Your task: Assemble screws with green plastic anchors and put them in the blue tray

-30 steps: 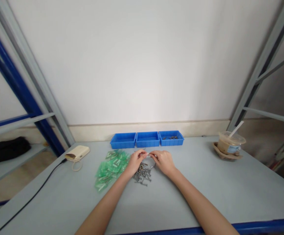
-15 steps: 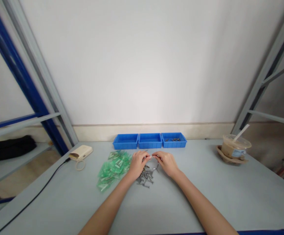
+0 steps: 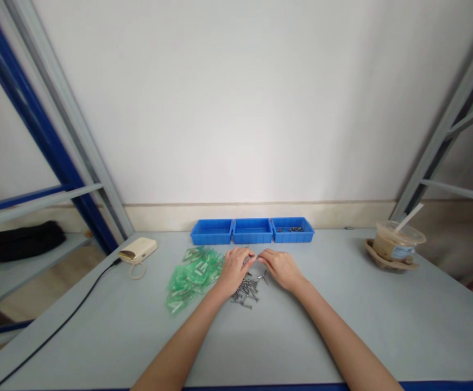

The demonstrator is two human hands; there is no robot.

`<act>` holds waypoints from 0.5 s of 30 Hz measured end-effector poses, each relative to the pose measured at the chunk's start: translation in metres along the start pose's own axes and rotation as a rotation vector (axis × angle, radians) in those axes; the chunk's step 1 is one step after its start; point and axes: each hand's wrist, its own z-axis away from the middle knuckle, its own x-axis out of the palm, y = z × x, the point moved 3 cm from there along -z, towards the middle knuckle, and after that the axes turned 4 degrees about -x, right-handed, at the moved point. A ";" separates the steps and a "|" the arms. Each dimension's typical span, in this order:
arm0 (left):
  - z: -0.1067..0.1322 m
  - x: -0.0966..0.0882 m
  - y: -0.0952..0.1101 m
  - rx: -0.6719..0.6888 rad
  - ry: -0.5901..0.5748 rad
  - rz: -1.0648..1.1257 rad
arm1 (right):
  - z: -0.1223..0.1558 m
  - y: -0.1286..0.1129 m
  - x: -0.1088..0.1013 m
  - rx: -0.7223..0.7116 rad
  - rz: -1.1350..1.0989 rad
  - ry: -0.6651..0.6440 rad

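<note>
My left hand [image 3: 235, 270] is closed in a pinch above a loose pile of grey metal screws [image 3: 245, 290]. Facing it, my right hand [image 3: 282, 267] also pinches, its fingertips almost touching those of the left. A small, dark, thin piece shows between the fingertips, too small to name. A few screws lie apart from the pile, beneath the right fingers. Left of my left hand, green translucent plastic packets [image 3: 193, 276] with pale strips are heaped on the table.
Three blue trays stand in a row at the back: a left tray [image 3: 212, 242], a middle tray [image 3: 253, 239] and a right tray [image 3: 293, 238] holding small metal pieces. A cream device [image 3: 139, 249] with a black cable [image 3: 71, 315] lies left. A lidded cup [image 3: 395, 244] sits in a cardboard holder at right.
Both hands stay over the screws, pinching, with the fingertips now slightly closer together. The whole view has shifted a little, so everything appears slightly higher and further right.
</note>
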 end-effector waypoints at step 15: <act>-0.002 -0.001 -0.001 0.021 0.004 -0.035 | 0.000 -0.002 0.005 0.022 -0.019 -0.002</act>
